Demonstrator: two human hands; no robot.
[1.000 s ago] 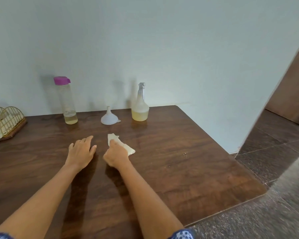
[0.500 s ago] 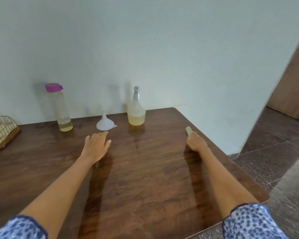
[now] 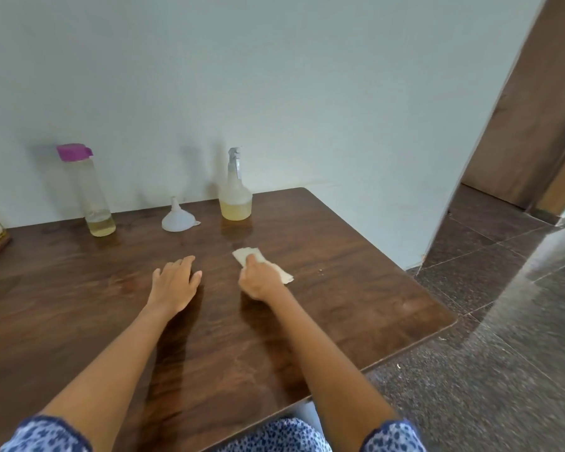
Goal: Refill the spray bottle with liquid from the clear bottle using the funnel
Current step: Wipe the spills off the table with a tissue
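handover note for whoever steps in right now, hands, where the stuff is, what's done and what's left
Left hand: flat on the table, empty.
Right hand: pressing a folded cloth onto the table in front of the spray bottle.
Along the wall, left to right: clear bottle, purple lid on, a little yellowish liquid at the bottom; funnel, upside down on the table; spray bottle, spray head on, yellowish liquid low in the base.
Done: by the look of it, pouring is over and caps are back on.
Left: finish wiping and put the cloth away.
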